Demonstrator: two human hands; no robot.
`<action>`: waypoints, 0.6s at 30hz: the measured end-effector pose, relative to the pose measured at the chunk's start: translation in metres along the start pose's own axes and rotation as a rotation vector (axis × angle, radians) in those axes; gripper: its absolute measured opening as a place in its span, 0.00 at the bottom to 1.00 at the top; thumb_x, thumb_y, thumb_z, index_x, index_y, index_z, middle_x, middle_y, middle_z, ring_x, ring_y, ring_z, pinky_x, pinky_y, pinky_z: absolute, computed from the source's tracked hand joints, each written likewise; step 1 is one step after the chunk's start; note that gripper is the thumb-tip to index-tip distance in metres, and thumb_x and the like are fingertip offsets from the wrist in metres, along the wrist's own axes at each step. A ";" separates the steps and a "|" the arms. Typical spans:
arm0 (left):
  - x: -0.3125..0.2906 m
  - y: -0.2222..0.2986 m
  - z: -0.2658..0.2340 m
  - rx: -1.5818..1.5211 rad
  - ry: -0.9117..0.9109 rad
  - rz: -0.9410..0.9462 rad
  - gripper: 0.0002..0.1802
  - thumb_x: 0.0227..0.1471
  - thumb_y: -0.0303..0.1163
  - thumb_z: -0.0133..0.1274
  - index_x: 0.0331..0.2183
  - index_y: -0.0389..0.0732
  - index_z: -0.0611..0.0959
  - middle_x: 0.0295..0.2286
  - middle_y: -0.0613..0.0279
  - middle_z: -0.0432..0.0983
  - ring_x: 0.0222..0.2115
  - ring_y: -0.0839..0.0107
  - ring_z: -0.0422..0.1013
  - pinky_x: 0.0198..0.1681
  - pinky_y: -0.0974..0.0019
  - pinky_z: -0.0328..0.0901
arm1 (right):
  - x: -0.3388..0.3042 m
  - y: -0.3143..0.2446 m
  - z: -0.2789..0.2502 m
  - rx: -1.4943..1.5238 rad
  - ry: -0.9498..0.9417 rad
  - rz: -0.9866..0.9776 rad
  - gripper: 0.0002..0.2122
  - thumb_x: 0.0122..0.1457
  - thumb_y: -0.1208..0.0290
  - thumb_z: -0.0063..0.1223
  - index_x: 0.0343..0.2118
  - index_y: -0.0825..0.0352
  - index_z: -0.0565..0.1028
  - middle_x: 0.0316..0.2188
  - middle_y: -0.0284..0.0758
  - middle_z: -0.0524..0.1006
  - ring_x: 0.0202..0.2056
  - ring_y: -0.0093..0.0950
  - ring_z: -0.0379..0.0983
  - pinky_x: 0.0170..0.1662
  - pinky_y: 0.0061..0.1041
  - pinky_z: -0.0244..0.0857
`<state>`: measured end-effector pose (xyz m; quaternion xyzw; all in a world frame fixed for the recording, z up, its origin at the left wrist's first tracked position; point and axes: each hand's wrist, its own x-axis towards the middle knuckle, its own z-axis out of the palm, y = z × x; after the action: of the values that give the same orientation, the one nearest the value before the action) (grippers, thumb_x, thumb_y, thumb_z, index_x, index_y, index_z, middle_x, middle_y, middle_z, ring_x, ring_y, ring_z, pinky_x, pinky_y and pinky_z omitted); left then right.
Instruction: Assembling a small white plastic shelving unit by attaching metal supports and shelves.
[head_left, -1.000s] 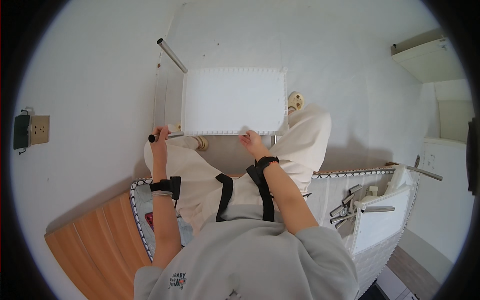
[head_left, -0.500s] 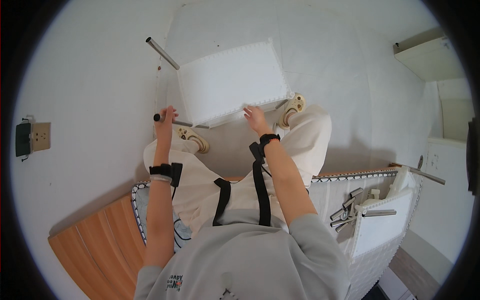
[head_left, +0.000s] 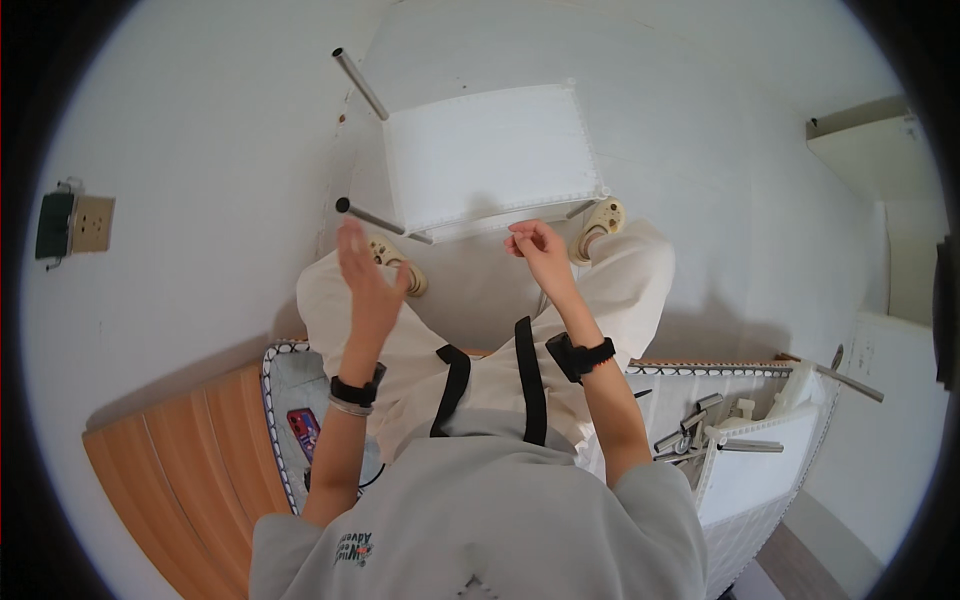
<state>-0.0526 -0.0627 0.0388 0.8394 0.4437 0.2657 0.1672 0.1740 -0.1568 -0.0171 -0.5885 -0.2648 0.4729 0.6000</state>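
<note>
A white rectangular shelf panel (head_left: 490,150) lies before my feet. One metal tube (head_left: 360,84) sticks out at its far left corner, and another tube (head_left: 375,218), dark at its end, at the near left. A third tube (head_left: 581,209) partly shows by my right shoe. My left hand (head_left: 372,285) hovers just below the near left tube, fingers stretched and slightly blurred, with nothing in it. Close to the panel's near edge, my right hand (head_left: 542,255) has its fingers curled together. Whatever they may hold is hidden.
Behind me is a bed with a patterned edge (head_left: 710,367) and a wooden board (head_left: 190,450). On it lie several short metal tubes (head_left: 690,428), a second white panel (head_left: 755,475) and a red-and-blue phone-like object (head_left: 303,430). A socket (head_left: 92,224) is on the left wall.
My left hand has left the near left tube and drawn back toward me, opening out. My right hand has come away from the panel's edge, its fingers curling in. The view has shifted slightly.
</note>
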 end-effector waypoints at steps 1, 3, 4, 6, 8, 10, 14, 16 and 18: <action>-0.004 0.009 -0.002 0.057 -0.038 0.070 0.43 0.41 0.31 0.53 0.55 0.36 0.49 0.55 0.47 0.39 0.57 0.50 0.36 0.56 0.52 0.38 | -0.005 -0.010 0.007 -0.002 -0.015 0.004 0.08 0.55 0.75 0.42 0.35 0.71 0.70 0.25 0.34 0.74 0.27 0.21 0.70 0.33 0.18 0.64; -0.006 0.026 -0.002 0.113 -0.104 0.126 0.41 0.41 0.31 0.52 0.55 0.39 0.52 0.56 0.48 0.39 0.57 0.50 0.36 0.56 0.50 0.37 | -0.016 -0.032 0.019 -0.111 -0.120 -0.070 0.09 0.56 0.75 0.42 0.37 0.72 0.70 0.28 0.36 0.74 0.30 0.21 0.70 0.37 0.20 0.65; -0.007 0.032 -0.002 0.166 -0.177 0.191 0.38 0.42 0.31 0.51 0.55 0.43 0.55 0.56 0.49 0.38 0.57 0.49 0.36 0.56 0.48 0.35 | -0.020 -0.040 0.026 -0.116 -0.129 -0.067 0.09 0.56 0.75 0.42 0.37 0.72 0.70 0.28 0.36 0.74 0.30 0.21 0.70 0.37 0.20 0.65; -0.009 0.043 -0.002 0.166 -0.208 0.212 0.36 0.42 0.31 0.51 0.54 0.46 0.58 0.56 0.49 0.39 0.57 0.49 0.36 0.56 0.46 0.34 | -0.025 -0.053 0.037 -0.115 -0.222 -0.085 0.10 0.57 0.74 0.42 0.39 0.72 0.69 0.29 0.35 0.74 0.31 0.21 0.70 0.38 0.20 0.64; -0.010 0.051 -0.003 0.162 -0.239 0.236 0.33 0.43 0.31 0.50 0.53 0.49 0.61 0.56 0.49 0.40 0.56 0.48 0.36 0.55 0.45 0.34 | -0.028 -0.061 0.042 -0.104 -0.249 -0.086 0.10 0.57 0.74 0.42 0.39 0.72 0.69 0.29 0.35 0.74 0.31 0.21 0.70 0.38 0.20 0.64; -0.010 0.056 -0.004 0.152 -0.250 0.282 0.32 0.43 0.30 0.50 0.53 0.52 0.62 0.56 0.50 0.41 0.56 0.47 0.36 0.55 0.43 0.34 | -0.031 -0.063 0.044 -0.093 -0.273 -0.089 0.10 0.57 0.74 0.42 0.39 0.72 0.69 0.29 0.35 0.74 0.31 0.21 0.70 0.38 0.20 0.63; -0.013 0.060 -0.003 0.153 -0.225 0.284 0.34 0.42 0.29 0.49 0.53 0.58 0.62 0.56 0.53 0.42 0.56 0.48 0.39 0.54 0.41 0.40 | -0.034 -0.062 0.044 -0.106 -0.269 -0.107 0.09 0.56 0.74 0.44 0.37 0.72 0.70 0.29 0.33 0.74 0.31 0.20 0.69 0.39 0.19 0.63; -0.015 0.060 -0.002 0.168 -0.241 0.286 0.33 0.42 0.30 0.49 0.52 0.58 0.62 0.56 0.53 0.42 0.55 0.47 0.41 0.54 0.41 0.40 | -0.035 -0.061 0.044 -0.100 -0.261 -0.111 0.08 0.55 0.74 0.45 0.36 0.71 0.70 0.28 0.32 0.74 0.30 0.19 0.69 0.38 0.19 0.63; -0.015 0.060 0.000 0.165 -0.257 0.300 0.32 0.42 0.30 0.49 0.52 0.54 0.63 0.56 0.51 0.42 0.56 0.47 0.39 0.53 0.40 0.39 | -0.033 -0.059 0.045 -0.177 -0.198 -0.213 0.07 0.52 0.71 0.50 0.32 0.69 0.71 0.25 0.32 0.75 0.27 0.18 0.69 0.35 0.18 0.62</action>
<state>-0.0205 -0.1085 0.0657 0.9337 0.3092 0.1415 0.1118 0.1358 -0.1574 0.0544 -0.5584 -0.4242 0.4368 0.5635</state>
